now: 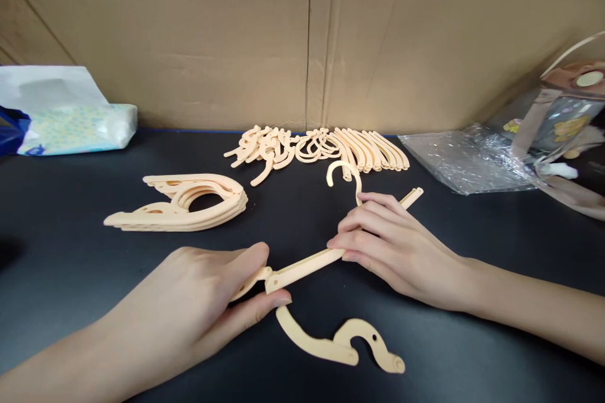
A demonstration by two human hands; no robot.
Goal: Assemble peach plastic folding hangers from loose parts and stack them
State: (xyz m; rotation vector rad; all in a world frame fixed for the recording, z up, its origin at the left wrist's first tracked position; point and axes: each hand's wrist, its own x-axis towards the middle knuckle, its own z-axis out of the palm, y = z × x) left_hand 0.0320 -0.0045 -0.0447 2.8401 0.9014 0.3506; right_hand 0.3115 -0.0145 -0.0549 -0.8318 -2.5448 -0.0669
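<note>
Head view, watched from my remote seat: the left hand (198, 302) pinches the near end of a pale slotted bar (307, 266) between its fingers, while the right hand (394, 245) has its fingers closed over the same bar farther along. A pale tip (412, 198) pokes out beyond the right fingers — I cannot tell whether it belongs to that bar. A hook (341, 164) rises past the right fingertips, and a small curved piece (250, 284) shows between the left fingers at the bar's end.

Just below the left fingertips, on the dark table (293, 208), I see a curved arm (309, 339) overlapping an S-shaped piece (363, 329). Beyond the left fingers lies a stack of folded hangers (222, 213); farther off, past both sets of fingers — a jumbled heap of hooks (269, 150) and a row of curved arms (373, 151). Well left of the fingers sits a tissue pack (80, 129); beyond the right fingers, a clear plastic bag (466, 160).
</note>
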